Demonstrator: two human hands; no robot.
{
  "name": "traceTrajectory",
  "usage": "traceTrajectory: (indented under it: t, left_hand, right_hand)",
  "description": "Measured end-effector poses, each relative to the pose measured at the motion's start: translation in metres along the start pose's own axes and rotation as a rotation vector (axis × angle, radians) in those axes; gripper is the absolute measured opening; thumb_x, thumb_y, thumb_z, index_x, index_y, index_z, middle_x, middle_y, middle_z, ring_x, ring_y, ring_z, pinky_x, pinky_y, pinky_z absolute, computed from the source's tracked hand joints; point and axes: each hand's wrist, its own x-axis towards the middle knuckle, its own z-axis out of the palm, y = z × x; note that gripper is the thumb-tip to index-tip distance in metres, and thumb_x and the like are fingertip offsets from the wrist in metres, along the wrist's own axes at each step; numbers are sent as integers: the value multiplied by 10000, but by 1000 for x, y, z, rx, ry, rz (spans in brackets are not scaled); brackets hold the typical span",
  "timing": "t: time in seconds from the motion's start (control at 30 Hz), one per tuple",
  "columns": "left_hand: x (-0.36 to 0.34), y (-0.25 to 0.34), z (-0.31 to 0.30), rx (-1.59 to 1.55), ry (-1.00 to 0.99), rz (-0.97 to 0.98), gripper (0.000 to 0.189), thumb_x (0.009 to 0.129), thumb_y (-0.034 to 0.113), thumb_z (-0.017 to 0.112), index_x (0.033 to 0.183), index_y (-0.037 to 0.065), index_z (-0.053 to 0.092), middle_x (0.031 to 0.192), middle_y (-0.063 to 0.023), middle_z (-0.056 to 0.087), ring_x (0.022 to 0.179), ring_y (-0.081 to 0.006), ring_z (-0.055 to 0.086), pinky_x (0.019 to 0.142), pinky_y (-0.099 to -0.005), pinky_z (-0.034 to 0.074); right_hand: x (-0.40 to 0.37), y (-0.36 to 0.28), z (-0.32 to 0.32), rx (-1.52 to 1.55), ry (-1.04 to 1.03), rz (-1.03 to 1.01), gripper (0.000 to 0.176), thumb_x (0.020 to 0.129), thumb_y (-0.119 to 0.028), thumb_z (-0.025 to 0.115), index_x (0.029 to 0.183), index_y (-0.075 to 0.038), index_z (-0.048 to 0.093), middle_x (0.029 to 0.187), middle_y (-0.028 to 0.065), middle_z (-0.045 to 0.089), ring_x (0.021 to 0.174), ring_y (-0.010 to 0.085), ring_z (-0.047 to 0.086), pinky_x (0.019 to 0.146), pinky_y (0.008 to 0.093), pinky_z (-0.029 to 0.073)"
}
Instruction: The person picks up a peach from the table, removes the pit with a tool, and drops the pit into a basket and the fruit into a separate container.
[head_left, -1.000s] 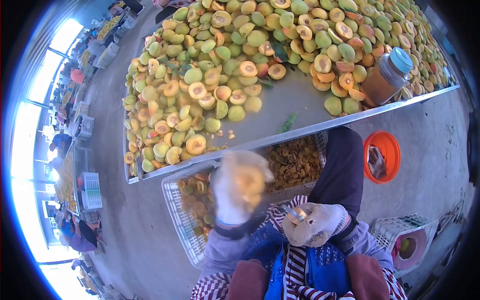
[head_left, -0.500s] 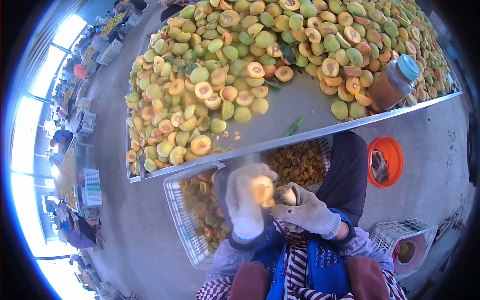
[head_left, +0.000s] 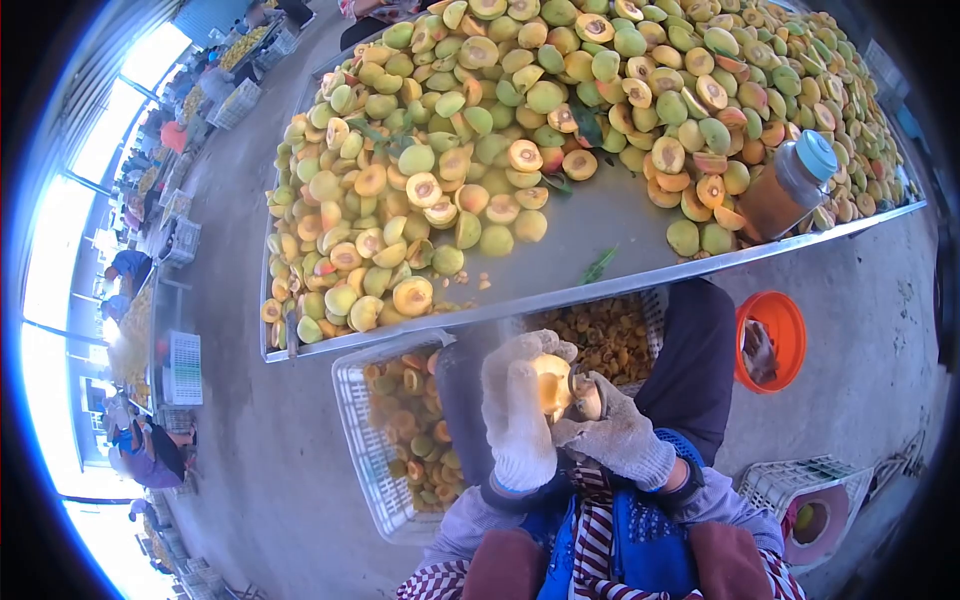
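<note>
My left hand (head_left: 517,415), in a pale knit glove, is closed around a peach piece (head_left: 552,386) with its yellow flesh showing. Against it, my right hand (head_left: 622,432), in a dirtier glove, grips a short pitting tool (head_left: 590,400) with a rounded wooden handle and a dark metal part. The tool's working end is hidden at the fruit. Below my hands, a white crate (head_left: 365,450) between lap and floor holds peach halves (head_left: 412,400). Another crate (head_left: 655,325) under the table edge contains small brownish-yellow pieces (head_left: 600,335).
A metal table (head_left: 630,225) ahead carries a large heap of halved peaches (head_left: 400,190). A jar with a blue lid (head_left: 790,185) stands near its front edge. On the floor at right are an orange bucket (head_left: 795,330) and a white basket (head_left: 800,485). Other people work at far left.
My left hand has moved slightly right and brought the peach against the tool in my right hand. The whole view has shifted a little.
</note>
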Motion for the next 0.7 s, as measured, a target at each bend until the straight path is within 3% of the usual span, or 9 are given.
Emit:
traceTrajectory:
  t: [0.1,0.17,0.3,0.4,0.47,0.57,0.6,0.67,0.7]
  left_hand:
    - [-1,1,0,1,-20,12,337,1072,240,455,1280,-18,516,1220,-163,612,1073,-245,639,916,-368,530]
    - [-2,2,-1,41,-38,31,337,1071,234,454,1286,-19,513,1226,-165,608,1075,-247,638,919,-368,529]
    - [-6,4,1,27,13,19,338,1067,228,461,1290,-22,509,1239,-168,601,1079,-250,637,931,-375,528]
    - [-6,-1,-1,29,13,58,346,1065,229,465,1294,-28,504,1243,-168,599,1083,-250,636,936,-378,528]
    - [-7,-2,-2,43,-18,93,351,1065,230,465,1297,-31,500,1247,-167,596,1086,-250,635,937,-379,527]
    - [-6,-1,-3,21,-10,48,350,1070,233,463,1292,-33,498,1246,-156,593,1089,-251,633,939,-382,529]
    - [-5,0,-4,19,-17,26,341,1072,238,464,1291,-21,503,1239,-150,594,1088,-253,633,937,-381,530]
    - [-3,3,-6,14,-11,18,332,1074,242,466,1289,-8,507,1232,-143,594,1088,-254,634,935,-381,532]
    - [-1,5,-8,-71,6,-73,323,1075,249,468,1283,6,513,1219,-140,598,1078,-255,637,932,-382,535]
  right_hand:
    - [1,8,-4,-79,13,-180,466,843,-128,777,1238,-75,537,832,32,658,631,73,625,546,243,514]
    - [-6,-7,-3,154,-79,79,479,862,-111,806,1252,-71,531,862,-14,635,704,54,581,613,215,489]
    - [-5,8,-2,183,-82,81,525,855,-142,818,1282,-65,522,911,-3,645,752,62,598,655,220,507]
    - [-2,19,-3,-37,37,-161,576,837,-183,838,1299,-58,518,982,9,653,823,67,612,716,231,525]
    - [-2,12,-6,-103,19,-72,643,748,-241,836,1281,-62,525,1010,141,693,926,238,708,808,344,560]
    - [-2,10,-3,-142,40,-114,623,752,-254,835,1264,-71,530,1020,140,696,938,249,711,807,352,557]
    - [-3,8,-1,-145,34,-116,623,752,-254,835,1264,-71,530,1020,140,696,938,249,711,807,352,557]
    - [-3,0,3,-199,61,-41,596,799,-152,858,1294,-73,536,1033,25,660,820,74,620,714,235,534]
    - [-4,-4,3,-207,47,-47,596,799,-152,858,1294,-73,536,1033,25,660,820,74,620,714,235,534]
